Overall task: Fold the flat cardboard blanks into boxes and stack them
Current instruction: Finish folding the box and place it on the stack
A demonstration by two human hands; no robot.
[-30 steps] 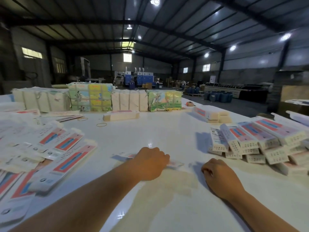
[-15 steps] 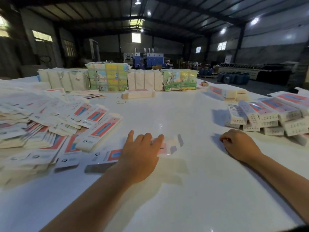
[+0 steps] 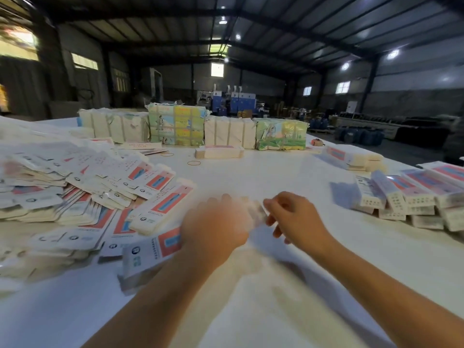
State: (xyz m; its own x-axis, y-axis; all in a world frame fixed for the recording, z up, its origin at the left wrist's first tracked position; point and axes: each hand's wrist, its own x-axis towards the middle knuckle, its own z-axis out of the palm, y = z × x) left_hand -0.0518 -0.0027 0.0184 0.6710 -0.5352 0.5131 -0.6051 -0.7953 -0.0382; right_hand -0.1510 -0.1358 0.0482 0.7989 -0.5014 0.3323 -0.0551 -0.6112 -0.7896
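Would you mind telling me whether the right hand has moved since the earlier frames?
Yes. The right hand has left its spot beside the folded boxes and come leftward to meet the left hand at the blank.

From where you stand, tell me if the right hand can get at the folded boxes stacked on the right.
Probably yes. The right hand is busy on a blurred blank, but only bare table lies between it and the folded boxes.

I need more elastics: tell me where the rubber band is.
Head view: the rubber band lies left of centre on the white table, in front of the wrapped bundles.
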